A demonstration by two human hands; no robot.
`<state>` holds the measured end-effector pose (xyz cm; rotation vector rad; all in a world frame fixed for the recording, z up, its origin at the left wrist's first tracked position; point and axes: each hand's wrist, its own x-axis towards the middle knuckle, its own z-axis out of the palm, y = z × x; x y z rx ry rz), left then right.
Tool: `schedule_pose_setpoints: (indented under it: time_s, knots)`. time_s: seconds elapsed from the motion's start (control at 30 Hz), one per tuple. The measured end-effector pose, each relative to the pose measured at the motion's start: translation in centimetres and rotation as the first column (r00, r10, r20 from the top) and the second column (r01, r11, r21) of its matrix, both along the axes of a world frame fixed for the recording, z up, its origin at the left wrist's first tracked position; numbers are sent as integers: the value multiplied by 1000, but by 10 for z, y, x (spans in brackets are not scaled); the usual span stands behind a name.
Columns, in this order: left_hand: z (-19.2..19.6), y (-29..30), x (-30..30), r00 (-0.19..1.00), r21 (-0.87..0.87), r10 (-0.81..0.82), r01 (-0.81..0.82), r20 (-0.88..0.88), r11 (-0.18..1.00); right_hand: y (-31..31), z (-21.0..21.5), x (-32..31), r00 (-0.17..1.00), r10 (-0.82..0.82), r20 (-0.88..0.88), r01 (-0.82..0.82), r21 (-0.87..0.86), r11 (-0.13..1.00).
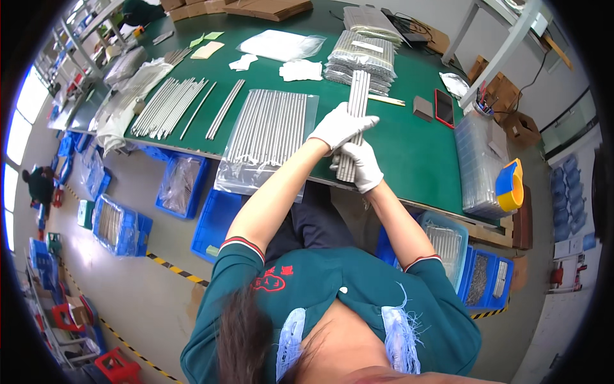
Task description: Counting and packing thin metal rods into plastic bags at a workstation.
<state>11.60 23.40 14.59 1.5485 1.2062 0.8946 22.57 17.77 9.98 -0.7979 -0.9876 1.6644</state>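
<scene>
Both my hands wear white gloves and grip one bundle of slim grey metal rods point(359, 89), tilted upright over the table's front edge. Higher on the bundle, my left hand point(341, 127) wraps round it with the thumb across the front. My right hand point(362, 165) closes round its lower end. Left of my hands lies a clear plastic bag point(309, 115) with a flat row of similar rods point(265, 128); its near end hangs over the edge. Further left are a pair of rods point(225, 110), a single rod point(198, 111) and a wide loose row of rods point(167, 107).
Behind the bundle stand stacked bagged rods point(361, 61). White gloves point(300, 70) and a plastic bag point(281, 45) lie at the back of the green table point(409, 153). To the right are a small grey block point(422, 108), a phone point(444, 107) and a yellow-blue tape dispenser point(509, 185). Blue bins point(214, 217) stand below.
</scene>
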Motion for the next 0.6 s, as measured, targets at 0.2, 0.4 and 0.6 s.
schedule_pose_setpoints:
  time_s: [0.2, 0.4, 0.6]
  knots:
    - [16, -39, -87, 941, 388, 157, -29, -301, 921, -4, -6, 39, 320, 1, -948, -624, -210, 752]
    - [27, -98, -176, 717, 567, 304, 152, -627, 810, -5, -1, 40, 350, -51, -935, -529, -242, 814]
    - [6, -137, -190, 473, 379, 201, 318, -858, 869, -6, 0, 40, 374, -46, -926, -528, -254, 810]
